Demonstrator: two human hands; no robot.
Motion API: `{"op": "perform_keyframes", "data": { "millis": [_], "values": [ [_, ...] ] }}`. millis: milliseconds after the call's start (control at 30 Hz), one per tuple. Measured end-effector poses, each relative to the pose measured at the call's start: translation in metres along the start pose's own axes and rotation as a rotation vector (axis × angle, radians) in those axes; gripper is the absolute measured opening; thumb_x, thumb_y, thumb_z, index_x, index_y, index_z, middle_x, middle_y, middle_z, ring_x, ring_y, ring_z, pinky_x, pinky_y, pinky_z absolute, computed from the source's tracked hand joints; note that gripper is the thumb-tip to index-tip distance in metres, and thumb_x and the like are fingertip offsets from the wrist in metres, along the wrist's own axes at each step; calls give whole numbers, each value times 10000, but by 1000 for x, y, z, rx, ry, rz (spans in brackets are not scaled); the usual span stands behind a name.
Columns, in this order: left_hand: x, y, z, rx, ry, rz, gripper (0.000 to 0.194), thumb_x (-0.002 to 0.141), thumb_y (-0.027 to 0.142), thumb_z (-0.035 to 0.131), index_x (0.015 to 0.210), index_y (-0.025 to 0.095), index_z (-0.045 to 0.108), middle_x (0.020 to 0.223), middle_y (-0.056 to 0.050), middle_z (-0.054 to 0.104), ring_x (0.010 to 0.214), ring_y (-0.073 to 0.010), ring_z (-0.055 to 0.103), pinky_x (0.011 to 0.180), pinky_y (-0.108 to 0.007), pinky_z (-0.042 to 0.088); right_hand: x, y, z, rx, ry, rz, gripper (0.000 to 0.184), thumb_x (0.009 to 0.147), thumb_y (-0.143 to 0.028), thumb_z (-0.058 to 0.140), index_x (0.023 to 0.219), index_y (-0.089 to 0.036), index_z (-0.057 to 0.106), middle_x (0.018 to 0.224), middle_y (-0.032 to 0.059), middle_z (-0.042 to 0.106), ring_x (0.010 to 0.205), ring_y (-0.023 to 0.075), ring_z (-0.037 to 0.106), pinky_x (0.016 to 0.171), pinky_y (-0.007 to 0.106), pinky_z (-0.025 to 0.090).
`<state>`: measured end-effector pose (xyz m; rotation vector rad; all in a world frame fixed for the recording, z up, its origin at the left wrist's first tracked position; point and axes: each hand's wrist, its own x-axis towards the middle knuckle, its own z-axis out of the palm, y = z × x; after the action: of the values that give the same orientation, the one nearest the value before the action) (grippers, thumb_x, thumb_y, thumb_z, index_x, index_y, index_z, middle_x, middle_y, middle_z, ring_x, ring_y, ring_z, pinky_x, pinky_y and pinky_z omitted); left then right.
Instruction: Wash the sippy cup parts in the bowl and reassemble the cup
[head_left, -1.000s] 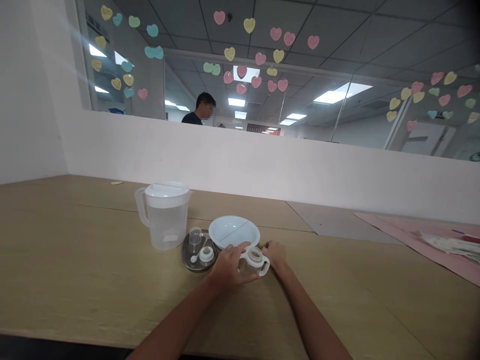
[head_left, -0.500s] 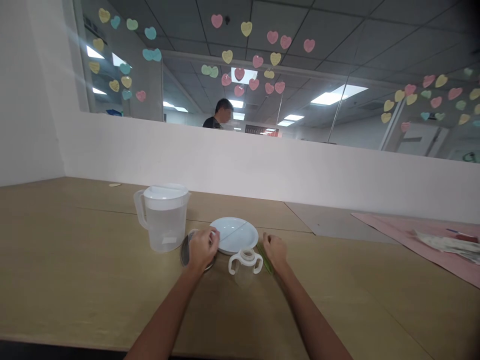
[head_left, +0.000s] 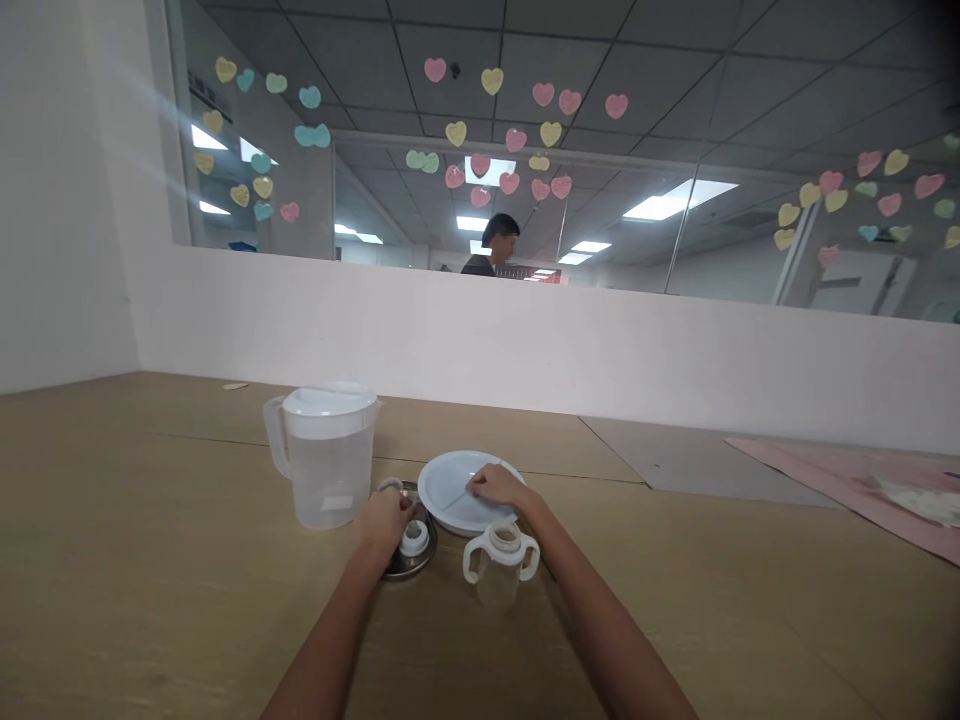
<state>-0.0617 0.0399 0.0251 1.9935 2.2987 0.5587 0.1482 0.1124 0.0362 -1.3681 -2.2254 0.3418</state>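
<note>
My right hand is over the white plate, its fingertips pinched at a thin, straight, pale stick that lies across the plate. My left hand is at the round metal tray, fingers closed; what they hold, if anything, is hidden. A white ring-shaped cap sits in the tray beside that hand, and another pale round part shows behind it. A clear cup with two white handles stands upright and uncovered in front of the plate.
A lidded clear pitcher of water stands left of the tray. To the far right lie a grey sheet and a pink sheet. Behind the table, a white wall carries a window, with a person beyond.
My right hand has moved left from beside the plate to over it. My left hand has shifted slightly left and down, uncovering the white cap. The person behind the window has moved right.
</note>
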Motion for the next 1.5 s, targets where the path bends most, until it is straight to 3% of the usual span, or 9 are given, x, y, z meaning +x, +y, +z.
{"op": "perform_keyframes", "data": {
  "millis": [167, 367, 500, 667, 767, 900, 1000, 1200, 1500],
  "values": [
    [4, 3, 1, 24, -18, -33, 186, 760, 335, 562, 800, 173, 645, 897, -107, 686, 851, -231, 641, 625, -252, 424, 3, 3, -2, 41, 80, 21, 143, 670, -126, 569, 636, -141, 707, 649, 41, 690, 631, 153, 612, 612, 219, 409],
    [2, 7, -4, 62, -13, -36, 165, 726, 245, 537, 818, 156, 641, 885, -131, 683, 839, -250, 642, 620, -268, 429, 3, -4, -36, 138, 287, 12, 183, 755, -156, 516, 829, -164, 683, 877, 69, 706, 789, 146, 645, 726, 229, 464],
    [-6, 11, -20, 104, 44, -41, 199, 735, 233, 487, 821, 154, 648, 875, -140, 683, 828, -271, 642, 613, -289, 423, -4, -17, -54, 239, 413, -29, 99, 740, -158, 534, 803, -168, 609, 789, 43, 691, 722, 133, 640, 674, 230, 478],
    [-21, 23, -41, 48, 277, -75, 281, 801, 344, 434, 876, 163, 635, 847, -114, 686, 803, -262, 642, 623, -287, 412, -18, -40, -75, 333, 527, -112, 87, 716, -167, 552, 784, -198, 508, 636, -14, 649, 616, 137, 621, 621, 250, 467],
    [-25, 29, -41, -142, 474, 17, 284, 836, 351, 403, 938, 165, 591, 828, -80, 682, 780, -218, 639, 652, -268, 419, -30, -54, -90, 391, 550, -145, 179, 737, -197, 547, 908, -202, 495, 681, -9, 664, 630, 135, 626, 641, 260, 479],
    [-29, 36, -31, -530, 576, 161, 225, 837, 354, 421, 882, 174, 550, 846, -60, 678, 784, -179, 633, 716, -251, 448, -49, -75, -108, 458, 545, -169, 226, 757, -249, 548, 978, -207, 525, 720, 0, 670, 643, 127, 624, 643, 266, 502],
    [-33, 44, -24, -721, 531, 208, 200, 821, 341, 442, 883, 183, 548, 857, -44, 682, 789, -169, 634, 715, -241, 462, -60, -92, -114, 552, 497, -213, 190, 747, -279, 566, 911, -184, 576, 711, 15, 659, 626, 122, 612, 614, 260, 513],
    [-38, 51, -6, -649, 409, 325, 171, 778, 274, 469, 855, 184, 592, 849, -43, 678, 786, -181, 619, 723, -252, 458, -68, -117, -107, 767, 260, -278, 143, 682, -259, 623, 782, -158, 610, 784, 31, 653, 662, 114, 617, 656, 264, 519],
    [-43, 55, 14, -668, 386, 380, 192, 793, 266, 464, 921, 203, 593, 880, -31, 656, 801, -175, 598, 741, -255, 445, -59, -112, -87, 762, 113, -243, 121, 667, -237, 638, 749, -149, 615, 695, 9, 636, 633, 108, 604, 654, 258, 505]
  ]
}}
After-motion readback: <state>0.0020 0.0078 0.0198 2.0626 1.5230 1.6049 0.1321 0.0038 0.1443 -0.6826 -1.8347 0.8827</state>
